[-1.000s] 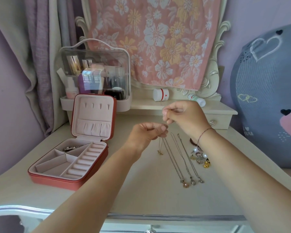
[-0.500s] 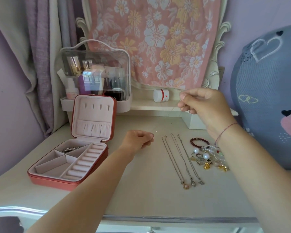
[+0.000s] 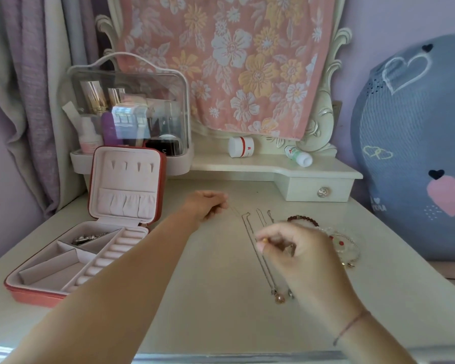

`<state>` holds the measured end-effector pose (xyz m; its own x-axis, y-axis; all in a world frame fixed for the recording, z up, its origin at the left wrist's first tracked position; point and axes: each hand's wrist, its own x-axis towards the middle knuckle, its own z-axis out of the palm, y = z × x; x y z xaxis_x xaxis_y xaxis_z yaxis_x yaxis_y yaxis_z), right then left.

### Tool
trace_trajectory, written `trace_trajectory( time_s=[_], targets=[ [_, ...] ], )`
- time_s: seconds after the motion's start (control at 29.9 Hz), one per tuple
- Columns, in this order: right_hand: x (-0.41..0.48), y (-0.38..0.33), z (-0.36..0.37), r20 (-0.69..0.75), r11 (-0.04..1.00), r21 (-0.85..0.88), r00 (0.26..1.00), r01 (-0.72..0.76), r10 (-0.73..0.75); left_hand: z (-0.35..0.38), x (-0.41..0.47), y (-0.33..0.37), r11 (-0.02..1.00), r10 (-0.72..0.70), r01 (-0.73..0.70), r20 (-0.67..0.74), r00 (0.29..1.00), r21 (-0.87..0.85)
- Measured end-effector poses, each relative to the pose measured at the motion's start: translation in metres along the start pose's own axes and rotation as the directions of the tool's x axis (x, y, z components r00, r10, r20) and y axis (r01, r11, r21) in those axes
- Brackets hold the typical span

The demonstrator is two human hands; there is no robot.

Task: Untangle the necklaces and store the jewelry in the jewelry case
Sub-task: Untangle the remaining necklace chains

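Thumb and forefinger of the right hand (image 3: 302, 258) pressed tight on a small gold piece (image 3: 265, 240), remaining fingers curled under, hand low over the table (image 3: 208, 298). Further back and to the left, the left hand (image 3: 206, 204) in a loose fist, fingertips (image 3: 222, 206) pinching the end of a thin chain (image 3: 235, 212). Chain faintly visible leading off toward the right hand, too fine to follow the whole way. Beneath and just behind the right hand, three necklaces (image 3: 250, 232) laid straight and side by side on the table, clasps at the far end, pendants (image 3: 280, 299) at the near end, middle stretches hidden by the hand. Just right of the necklace clasps, a dark red bead bracelet (image 3: 304, 219), and beside it a small heap of jewelry (image 3: 344, 245) with pearls, clear beads and gold bits. A thin string bracelet (image 3: 352, 325) round the right wrist. Well apart from both hands, at the left side of the table, the jewelry case (image 3: 34, 295): red outside, pale pink inside, open, lid standing upright, tray split into compartments with a row of ring rolls. In the back compartment, something silver (image 3: 87, 238), too small to tell what. Behind the case, a clear cosmetics box (image 3: 129, 109) holding bottles and tubes. On the raised shelf at the back, a white jar (image 3: 241, 147) and a small bottle (image 3: 298, 156) on its side, with a small drawer (image 3: 323, 191) with a glass knob below. Above, a pink floral cloth (image 3: 234, 61); at far right, a blue cushion (image 3: 418, 153) with hearts; at far left, a curtain (image 3: 24, 101).
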<state>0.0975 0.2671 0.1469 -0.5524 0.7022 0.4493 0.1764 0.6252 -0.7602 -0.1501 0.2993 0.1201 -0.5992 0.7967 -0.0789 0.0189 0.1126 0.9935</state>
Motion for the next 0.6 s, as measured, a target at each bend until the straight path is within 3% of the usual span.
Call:
trace_trajectory(
  time_s=[0.1,0.17,0.37,0.6],
  targets=[
    [-0.017,0.016,0.019,0.026,0.968,-0.235,0.996,0.085,-0.082,0.002,0.005,-0.001,0.973,-0.029,0.052,0.103,0.994,-0.224],
    [-0.026,0.029,0.033,0.045,0.933,-0.333,0.990,0.138,-0.130,0.003,0.006,-0.002,0.961,-0.043,0.081,0.146,0.988,-0.265],
    [-0.042,0.048,0.058,0.015,0.910,-0.376,0.983,0.173,-0.181,0.003,0.007,-0.010,0.961,-0.103,0.150,0.205,0.973,-0.232],
    [-0.044,0.053,0.065,-0.114,0.893,-0.425,0.970,0.147,-0.214,0.009,0.009,-0.009,0.994,-0.065,0.079,0.174,0.983,-0.073]
  ],
)
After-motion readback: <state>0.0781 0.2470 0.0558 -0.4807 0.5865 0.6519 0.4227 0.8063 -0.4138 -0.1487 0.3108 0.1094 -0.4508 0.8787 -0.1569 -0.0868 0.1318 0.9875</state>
